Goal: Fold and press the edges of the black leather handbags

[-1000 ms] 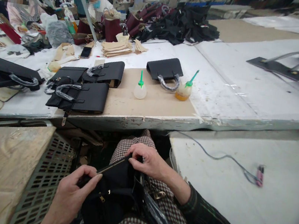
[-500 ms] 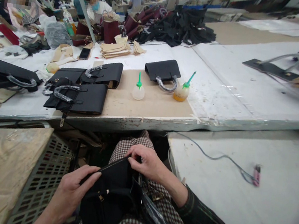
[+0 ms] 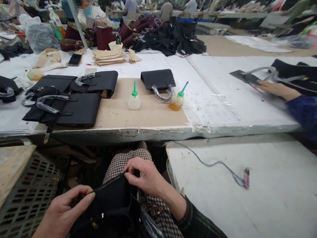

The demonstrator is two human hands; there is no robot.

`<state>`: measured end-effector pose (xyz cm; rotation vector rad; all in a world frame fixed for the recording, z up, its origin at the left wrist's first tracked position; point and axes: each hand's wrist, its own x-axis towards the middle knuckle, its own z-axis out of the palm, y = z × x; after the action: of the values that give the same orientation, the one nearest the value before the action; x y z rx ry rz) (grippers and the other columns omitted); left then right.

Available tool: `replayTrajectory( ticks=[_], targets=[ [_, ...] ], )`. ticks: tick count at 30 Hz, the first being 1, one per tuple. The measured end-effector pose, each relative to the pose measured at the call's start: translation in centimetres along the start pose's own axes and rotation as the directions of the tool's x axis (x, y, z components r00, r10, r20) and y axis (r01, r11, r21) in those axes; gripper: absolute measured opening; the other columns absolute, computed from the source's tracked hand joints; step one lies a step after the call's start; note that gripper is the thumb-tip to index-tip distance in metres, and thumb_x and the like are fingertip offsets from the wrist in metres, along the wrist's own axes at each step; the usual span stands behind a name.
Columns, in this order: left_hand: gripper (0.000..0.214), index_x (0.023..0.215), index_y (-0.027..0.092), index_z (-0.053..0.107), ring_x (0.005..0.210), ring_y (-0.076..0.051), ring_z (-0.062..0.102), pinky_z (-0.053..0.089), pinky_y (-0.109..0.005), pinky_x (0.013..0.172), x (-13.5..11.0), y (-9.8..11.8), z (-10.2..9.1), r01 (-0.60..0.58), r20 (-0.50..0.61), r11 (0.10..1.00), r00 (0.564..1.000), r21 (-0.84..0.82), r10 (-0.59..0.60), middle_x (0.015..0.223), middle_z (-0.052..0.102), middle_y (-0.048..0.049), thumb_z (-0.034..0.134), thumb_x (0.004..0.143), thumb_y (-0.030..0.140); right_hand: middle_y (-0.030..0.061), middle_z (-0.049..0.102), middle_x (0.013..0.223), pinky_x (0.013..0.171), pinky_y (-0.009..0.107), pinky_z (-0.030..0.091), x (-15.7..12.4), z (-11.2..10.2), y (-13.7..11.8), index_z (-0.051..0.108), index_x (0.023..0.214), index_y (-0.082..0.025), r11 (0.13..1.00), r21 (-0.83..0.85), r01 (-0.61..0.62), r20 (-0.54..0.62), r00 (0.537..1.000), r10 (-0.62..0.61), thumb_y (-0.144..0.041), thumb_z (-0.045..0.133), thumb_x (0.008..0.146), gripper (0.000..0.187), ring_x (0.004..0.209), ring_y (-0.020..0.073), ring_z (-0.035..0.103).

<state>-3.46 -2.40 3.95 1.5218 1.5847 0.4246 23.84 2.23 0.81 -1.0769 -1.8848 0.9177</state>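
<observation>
A black handbag (image 3: 109, 211) lies on my lap, over checked trousers. My left hand (image 3: 64, 212) pinches its near-left upper edge, fingers curled closed. At the far top edge my right hand (image 3: 144, 176) grips the bag, fingers bent over the rim. A small gold zip pull (image 3: 95, 225) shows on the bag's front. A plastic-wrapped strap runs off the bag to the right.
The worktable's edge (image 3: 133, 131) runs just beyond my knees, with several black handbags (image 3: 79, 109), two green-nozzled glue bottles (image 3: 134, 99) and a brown board. A cable with a pink tool (image 3: 246, 178) lies on the white table at right. Another person's hand (image 3: 273, 88) rests far right. A slotted crate (image 3: 27, 199) stands left.
The view has swung right and up. Both hands keep their hold on the bag. Another person's hand and blue sleeve have come into view at the far right.
</observation>
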Motion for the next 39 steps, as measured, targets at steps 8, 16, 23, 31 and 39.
replayTrajectory(
  ticks=[8,16,23,31,39],
  targets=[
    [0.037,0.099,0.026,0.069,0.088,-0.019,0.067,0.051,-0.023,0.076,0.7,0.0,-0.7,-0.095,0.077,0.977,0.994,0.193,0.081,0.094,0.073,0.0007,0.055,0.087,0.057,0.003,0.072,0.081,0.075,0.028,0.049,0.0,0.5,-0.4,0.05,0.062,-0.019,0.996,-0.055,-0.067,-0.033,0.997,0.065,-0.009,0.064,0.074,0.021,0.078,0.0159,0.064],
    [0.029,0.101,0.029,0.066,0.09,-0.022,0.069,0.046,-0.028,0.078,2.9,4.4,0.2,-0.342,0.281,0.762,0.935,0.549,0.217,0.099,0.073,-0.0008,0.042,0.097,0.045,0.0023,0.07,0.08,0.074,0.026,0.046,0.4,1.8,-0.9,0.052,0.064,-0.018,0.997,-0.068,-0.044,-0.032,0.999,0.042,-0.008,0.062,0.075,0.018,0.079,0.0151,0.062],
    [0.038,0.069,0.021,0.052,0.065,-0.015,0.057,0.035,-0.023,0.061,4.0,5.6,2.2,-0.371,0.306,0.787,0.921,0.492,0.243,0.067,0.058,0.0019,0.039,0.099,0.041,0.0017,0.07,0.079,0.074,0.026,0.045,0.0,1.6,-0.7,0.053,0.065,-0.018,0.999,-0.041,0.017,-0.023,1.0,-0.018,-0.01,0.063,0.076,0.017,0.078,0.0148,0.062],
    [0.03,0.074,0.021,0.06,0.064,-0.016,0.058,0.031,-0.023,0.056,5.9,6.4,1.4,-0.375,0.413,0.787,0.895,0.49,0.168,0.066,0.061,0.0032,0.056,0.088,0.047,-0.0002,0.069,0.079,0.084,0.032,0.043,0.6,1.0,-0.7,0.05,0.065,-0.018,0.998,-0.065,0.005,0.014,1.0,-0.004,-0.007,0.068,0.073,0.023,0.082,0.0159,0.062],
    [0.022,0.082,0.02,0.065,0.075,-0.021,0.066,0.039,-0.026,0.064,6.8,7.8,2.5,-0.408,0.471,0.786,0.865,0.464,0.171,0.079,0.072,-0.0026,0.051,0.089,0.036,0.0152,0.041,0.142,0.112,0.044,0.034,-4.5,-0.3,-6.0,0.046,0.126,-0.018,0.965,-0.021,-0.262,-0.225,0.942,0.25,-0.038,0.067,0.084,0.051,0.135,0.0258,0.037]
  ],
)
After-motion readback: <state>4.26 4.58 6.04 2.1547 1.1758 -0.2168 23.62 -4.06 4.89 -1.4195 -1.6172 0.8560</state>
